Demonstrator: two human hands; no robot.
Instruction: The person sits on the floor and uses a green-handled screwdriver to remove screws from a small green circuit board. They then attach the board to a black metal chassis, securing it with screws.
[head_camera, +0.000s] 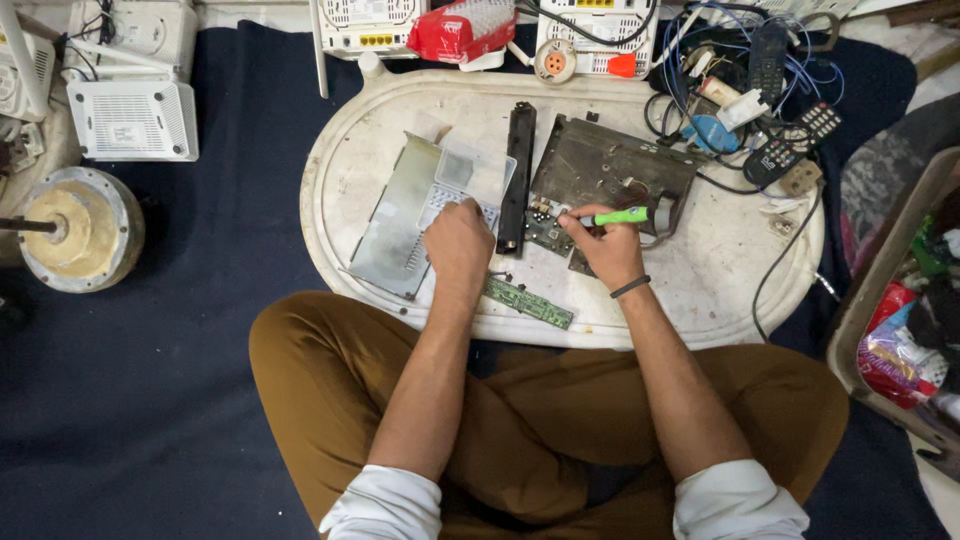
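Note:
My right hand (607, 245) grips a green-handled screwdriver (618, 216), its tip pointing left onto a small circuit board (545, 232) at the open dark metal chassis (610, 170). My left hand (458, 240) rests fingers down on a white perforated cover (452, 185) that lies on a grey metal lid (395, 215). A long black front panel (518, 175) stands between the two hands. A narrow green circuit board (529, 303) lies near the front edge of the white oval tray table (730, 270).
Several white router boxes (133, 118) sit at the back and left. A tangle of cables and remote controls (780, 150) crowds the right back. A round metal motor part (75, 228) is on the left, a bin (900, 330) of packets on the right. Dark blue cloth (200, 300) covers the floor.

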